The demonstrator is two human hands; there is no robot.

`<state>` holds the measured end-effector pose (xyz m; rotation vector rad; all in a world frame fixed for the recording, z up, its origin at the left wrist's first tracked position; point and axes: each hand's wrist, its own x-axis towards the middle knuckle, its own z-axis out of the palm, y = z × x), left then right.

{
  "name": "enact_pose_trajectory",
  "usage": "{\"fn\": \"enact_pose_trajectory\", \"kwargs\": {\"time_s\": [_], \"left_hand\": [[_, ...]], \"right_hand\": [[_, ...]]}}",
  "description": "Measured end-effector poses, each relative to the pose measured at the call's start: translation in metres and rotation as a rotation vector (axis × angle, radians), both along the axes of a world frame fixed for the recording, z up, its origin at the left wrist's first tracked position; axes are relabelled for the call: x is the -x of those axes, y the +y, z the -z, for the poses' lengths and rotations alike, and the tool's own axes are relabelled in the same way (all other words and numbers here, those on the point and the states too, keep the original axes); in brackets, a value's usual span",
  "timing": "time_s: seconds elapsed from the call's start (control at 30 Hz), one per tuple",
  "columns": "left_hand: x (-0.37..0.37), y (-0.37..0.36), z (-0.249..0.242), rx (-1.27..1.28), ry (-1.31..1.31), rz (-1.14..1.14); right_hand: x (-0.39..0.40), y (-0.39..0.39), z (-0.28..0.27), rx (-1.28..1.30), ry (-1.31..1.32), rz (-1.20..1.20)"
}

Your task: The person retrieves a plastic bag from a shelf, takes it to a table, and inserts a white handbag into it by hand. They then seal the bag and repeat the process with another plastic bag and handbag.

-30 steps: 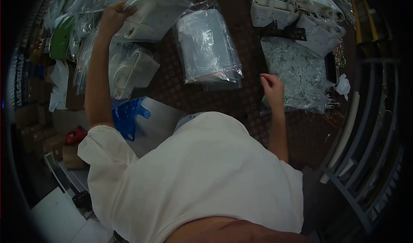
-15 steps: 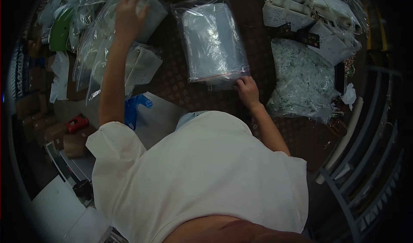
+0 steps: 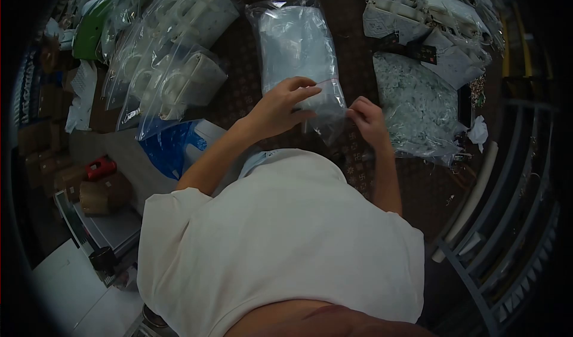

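A clear plastic bag [image 3: 299,50] with a flat, pale stack inside lies in the middle of the table, its near end loose and crumpled. Over that near end is my left hand [image 3: 277,109], thumb and fingers spread apart, palm turned toward the plastic. My right hand [image 3: 369,122] pinches the right edge of the loose plastic between thumb and fingertips. Whether this loose film belongs to the big bag or is a separate one is hard to tell.
White handbags in clear zip bags [image 3: 191,77] are piled at left, with a blue plastic bag [image 3: 170,149] below them. To the right lie a large bag of small pale packets [image 3: 415,107] and more white handbags [image 3: 397,18]. A grey metal rack [image 3: 507,212] borders the right side.
My left hand has come from the handbag pile on the left to the near end of the central bag. My right hand has shifted slightly right, pulling the loose plastic out.
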<state>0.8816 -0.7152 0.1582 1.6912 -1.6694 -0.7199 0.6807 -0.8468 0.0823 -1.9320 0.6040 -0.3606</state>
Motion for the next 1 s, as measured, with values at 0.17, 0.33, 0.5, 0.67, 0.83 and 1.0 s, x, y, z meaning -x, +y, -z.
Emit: {"fn": "enact_pose_trajectory", "kwargs": {"time_s": [0.17, 0.33, 0.5, 0.67, 0.83, 1.0], "left_hand": [[0.042, -0.017, -0.023, 0.411, -0.099, 0.004], [0.047, -0.029, -0.005, 0.104, 0.451, -0.049], [0.002, -0.025, -0.020, 0.128, 0.688, -0.433], [-0.016, -0.012, -0.035, -0.108, 0.690, -0.506], [-0.051, -0.009, 0.011, -0.067, 0.941, -0.448], [-0.054, -0.006, 0.015, -0.118, 0.995, -0.459]], "right_hand": [[0.009, 0.002, -0.072, -0.430, -0.754, -0.328], [-0.014, 0.004, -0.078, -0.846, -1.059, -0.088], [-0.006, 0.031, -0.045, -0.489, -0.858, 0.016], [-0.013, 0.045, -0.017, -0.509, -0.633, 0.137], [-0.022, 0.049, 0.001, -0.944, -0.733, 0.108], [-0.027, 0.046, 0.003, -0.504, -0.337, -0.011]]}}
